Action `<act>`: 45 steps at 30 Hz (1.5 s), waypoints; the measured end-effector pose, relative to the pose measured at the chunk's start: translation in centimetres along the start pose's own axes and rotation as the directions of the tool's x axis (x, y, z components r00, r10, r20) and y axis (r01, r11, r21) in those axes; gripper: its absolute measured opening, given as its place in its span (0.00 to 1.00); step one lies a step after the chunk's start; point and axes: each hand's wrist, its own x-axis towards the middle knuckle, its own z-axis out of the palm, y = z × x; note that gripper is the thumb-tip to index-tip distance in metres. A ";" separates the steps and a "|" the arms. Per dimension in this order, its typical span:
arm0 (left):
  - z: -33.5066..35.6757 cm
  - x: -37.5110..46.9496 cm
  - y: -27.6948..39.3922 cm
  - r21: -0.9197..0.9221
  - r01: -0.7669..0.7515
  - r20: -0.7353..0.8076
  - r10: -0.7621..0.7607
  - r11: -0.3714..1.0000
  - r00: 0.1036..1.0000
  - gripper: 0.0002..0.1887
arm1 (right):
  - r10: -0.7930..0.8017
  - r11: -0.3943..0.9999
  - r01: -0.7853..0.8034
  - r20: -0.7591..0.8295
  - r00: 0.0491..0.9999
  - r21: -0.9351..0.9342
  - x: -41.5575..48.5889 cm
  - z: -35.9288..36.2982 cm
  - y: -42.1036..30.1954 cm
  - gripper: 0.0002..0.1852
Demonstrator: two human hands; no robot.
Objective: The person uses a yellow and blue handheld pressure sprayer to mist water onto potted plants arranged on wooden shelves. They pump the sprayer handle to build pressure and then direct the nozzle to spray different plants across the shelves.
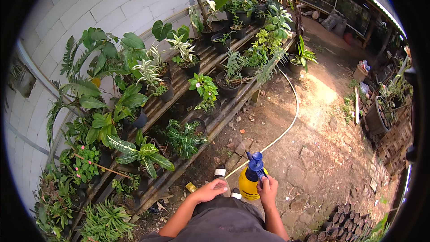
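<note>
My right hand (267, 190) grips the dark blue handle of a yellow pump sprayer (248, 185). The sprayer hangs upright in front of my right thigh, its blue pump knob (257, 156) on top and its nozzle turned towards the plant bench. My left hand (212, 190) is held loosely in front of my waist, fingers slightly curled and apart, with nothing in it. Beyond it runs the wooden bench (215, 128) with potted plants. Closest on its front edge is a plant with green-and-white leaves (184, 137).
A pale hose (289, 124) curves over the dirt ground past my feet. A potted plant (297, 60) stands at the bench's far end. Several small black pots (342, 220) lie stacked at lower right. A large pot (377, 116) stands on the right. A block wall (100, 0) backs the bench.
</note>
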 end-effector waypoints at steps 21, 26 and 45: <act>-13.1 23.7 8.9 0.055 -0.072 0.128 0.064 0.996 0.990 0.32 | -0.026 0.930 0.096 0.196 0.980 -0.354 22.4 6.8 -6.2 0.17; -19.7 25.4 11.7 -0.020 0.011 0.083 -0.009 1.000 0.997 0.31 | 0.045 0.999 -0.045 0.101 0.994 0.000 29.7 11.6 -8.4 0.17; -29.4 27.4 16.1 -0.135 -0.010 0.054 0.017 0.991 0.998 0.48 | 0.074 0.990 -0.042 0.252 0.965 -0.132 38.4 21.3 -10.8 0.19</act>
